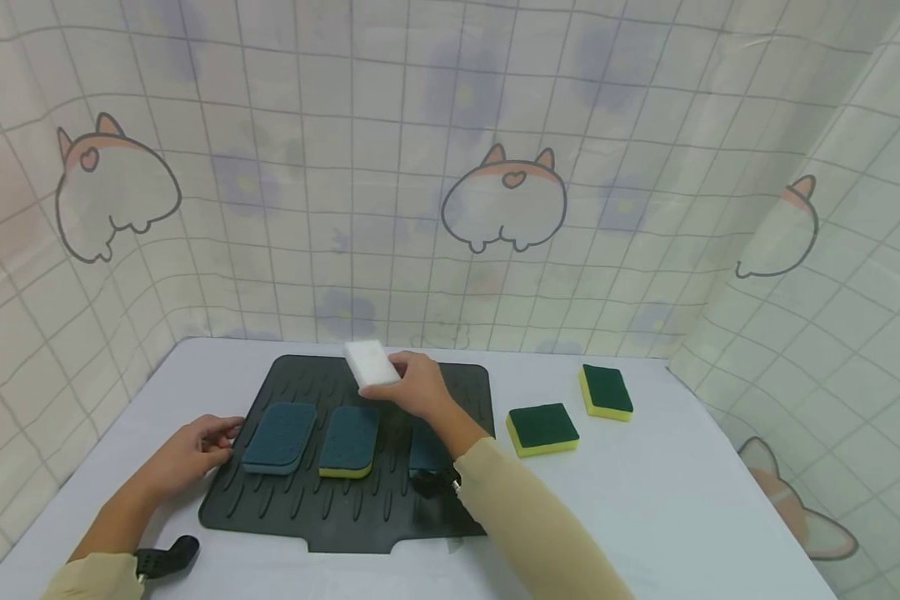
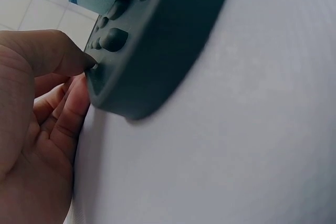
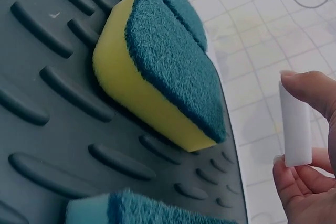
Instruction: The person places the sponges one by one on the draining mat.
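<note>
My right hand (image 1: 418,385) holds a white block-shaped sponge (image 1: 371,364) between thumb and fingers, raised over the far part of a dark ribbed rubber mat (image 1: 345,525). In the right wrist view the sponge (image 3: 296,124) is seen from its narrow side. My left hand (image 1: 191,450) is at the mat's left edge, and in the left wrist view its thumb and fingers pinch the mat's raised rim (image 2: 152,61). Three scouring sponges lie on the mat: a light-blue one (image 1: 279,437), a yellow one with a blue-green top (image 1: 349,442), and another blue-topped one (image 1: 426,446) partly hidden by my right arm.
On the white table (image 1: 645,517), right of the mat, lie two yellow sponges with dark green tops, a nearer one (image 1: 543,427) and a farther one (image 1: 606,390). A patterned curtain (image 1: 390,275) hangs behind and at both sides of the table.
</note>
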